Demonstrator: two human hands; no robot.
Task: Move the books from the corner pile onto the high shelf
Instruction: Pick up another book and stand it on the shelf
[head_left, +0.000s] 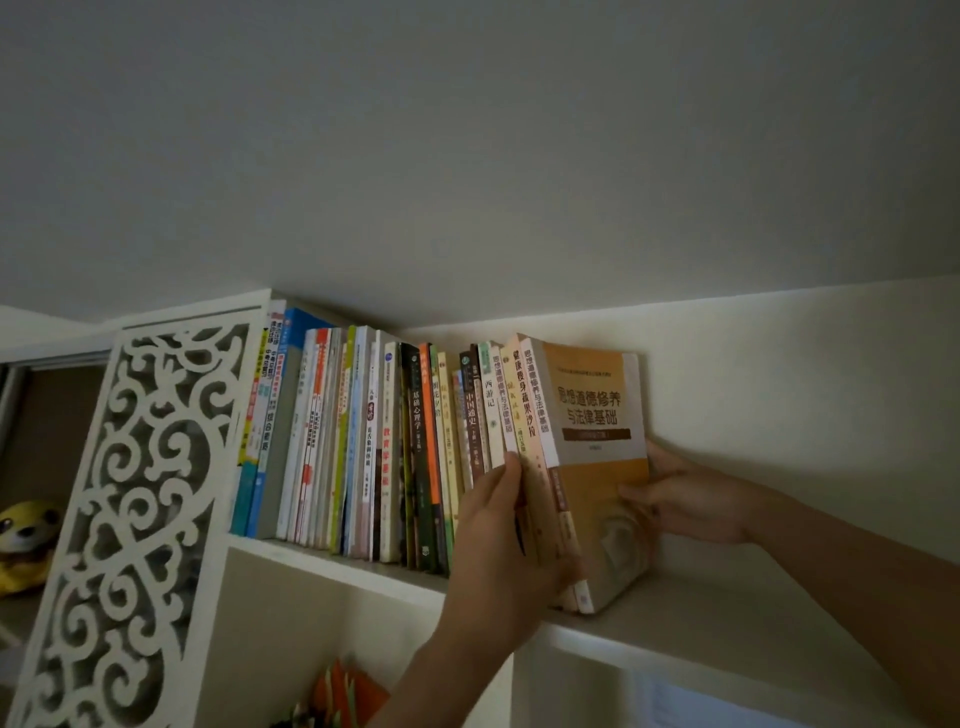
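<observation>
A long row of upright books (363, 436) fills the left part of the high white shelf (727, 618). At its right end stands an orange-and-grey book (597, 415), tilted a little left against two or three thin books (524, 395). My left hand (498, 540) reaches up from below and grips the spines of these end books, thumb on their left side. My right hand (680, 499) lies against the orange book's front cover at its right edge, fingers nearly straight. The corner pile is out of view.
The ceiling is close above the book tops. A white carved openwork panel (124, 519) stands at the left end of the row. A yellow plush toy (26, 540) sits in the far-left compartment. Orange items (348, 691) show on the shelf below. Bare shelf extends to the right.
</observation>
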